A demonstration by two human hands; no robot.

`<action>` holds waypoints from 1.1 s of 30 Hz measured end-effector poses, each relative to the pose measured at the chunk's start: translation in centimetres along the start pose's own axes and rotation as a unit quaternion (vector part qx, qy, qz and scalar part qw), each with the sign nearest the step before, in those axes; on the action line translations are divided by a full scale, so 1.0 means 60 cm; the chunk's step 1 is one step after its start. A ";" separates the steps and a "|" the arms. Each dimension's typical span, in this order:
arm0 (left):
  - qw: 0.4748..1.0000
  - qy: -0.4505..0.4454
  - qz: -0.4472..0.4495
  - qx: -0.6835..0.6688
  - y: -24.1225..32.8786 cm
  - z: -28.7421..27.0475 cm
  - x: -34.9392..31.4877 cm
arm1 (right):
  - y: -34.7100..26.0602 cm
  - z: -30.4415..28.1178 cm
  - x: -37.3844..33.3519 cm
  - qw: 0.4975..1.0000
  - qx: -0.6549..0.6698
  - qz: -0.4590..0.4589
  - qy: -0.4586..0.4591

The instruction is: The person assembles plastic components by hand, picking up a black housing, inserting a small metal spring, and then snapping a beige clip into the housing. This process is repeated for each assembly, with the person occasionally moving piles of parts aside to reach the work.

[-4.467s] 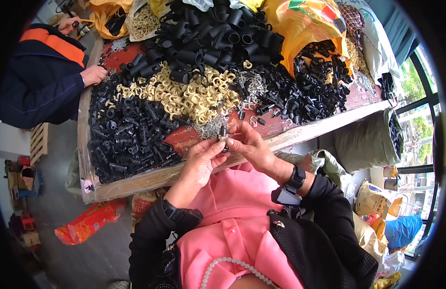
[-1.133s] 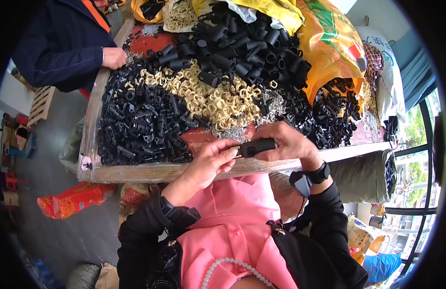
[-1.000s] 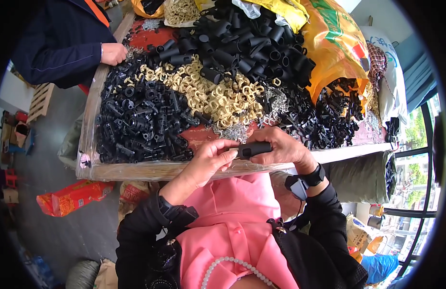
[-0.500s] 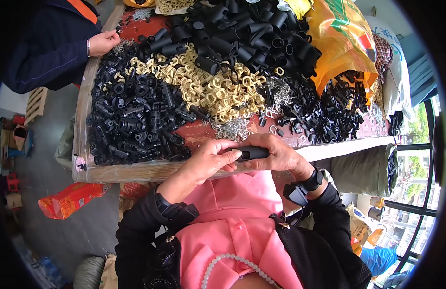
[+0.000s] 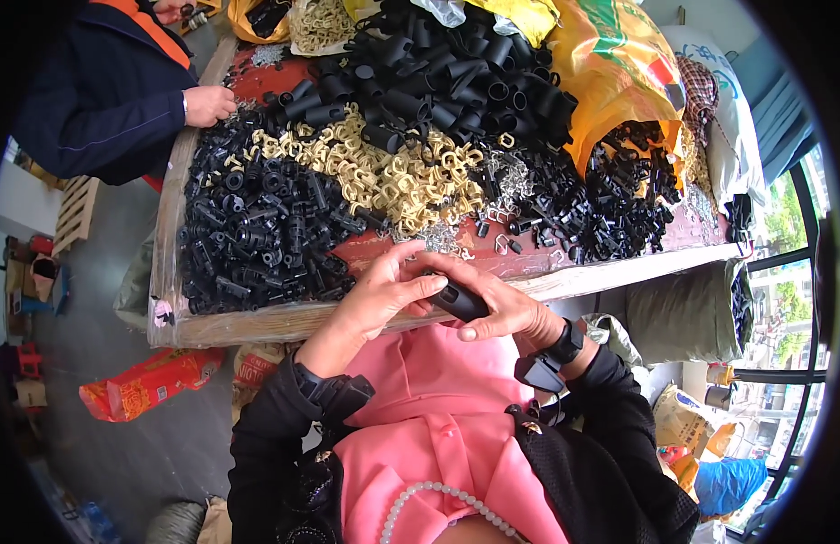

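Note:
A black plastic tube with a slot in its side (image 5: 461, 303) is held between both hands, just in front of the table's near edge. My left hand (image 5: 383, 295) pinches its left end, the thumb pressed on top. Around the far side and right end curl the fingers of my right hand (image 5: 509, 301), with the thumb lying below the tube. The tube slants down to the right. Just beyond my fingers lies a small heap of thin metal clips (image 5: 441, 238). Whatever sits inside the tube is hidden.
Piles of black fittings (image 5: 257, 222), gold-coloured rings (image 5: 374, 177), black tubes (image 5: 447, 72) and small black parts (image 5: 610, 213) cover the table. A yellow sack (image 5: 610, 63) stands at the right. A co-worker's hand (image 5: 208, 106) rests at the far left edge. The wooden rim (image 5: 247, 326) borders the table.
The tube has turned from nearly level to slanting down rightward, and my right thumb has shifted lower along it. A co-worker's other hand has come into view at the top left.

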State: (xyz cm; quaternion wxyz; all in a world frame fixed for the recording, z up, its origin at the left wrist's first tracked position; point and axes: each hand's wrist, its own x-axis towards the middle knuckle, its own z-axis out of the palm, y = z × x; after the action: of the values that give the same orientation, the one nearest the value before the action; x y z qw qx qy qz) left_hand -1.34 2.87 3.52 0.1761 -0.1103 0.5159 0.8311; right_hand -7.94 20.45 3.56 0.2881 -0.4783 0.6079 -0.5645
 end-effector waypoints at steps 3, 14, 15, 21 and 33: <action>1.000 0.005 0.000 -0.024 0.001 0.007 -0.002 | 0.001 -0.001 -0.001 0.995 0.092 0.033 -0.015; 0.991 -0.031 -0.052 -0.118 -0.012 -0.005 0.033 | 0.028 -0.015 0.003 0.952 0.283 0.092 0.077; 0.991 -0.039 -0.057 -0.113 -0.012 -0.009 0.035 | 0.034 -0.017 0.003 0.951 0.284 0.093 0.078; 0.992 0.030 -0.091 -0.077 -0.002 -0.008 0.042 | 0.050 -0.022 0.001 0.948 0.297 0.070 0.093; 0.991 0.094 0.073 -0.054 -0.009 0.034 0.035 | 0.012 0.017 0.003 0.961 0.276 0.010 0.010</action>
State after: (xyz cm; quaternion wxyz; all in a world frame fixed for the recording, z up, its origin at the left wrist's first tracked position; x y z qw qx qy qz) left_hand -3.05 5.29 3.18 0.0593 -0.1596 0.4912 0.8542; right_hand -7.26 19.77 2.73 0.4088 -0.3684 0.4359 -0.7122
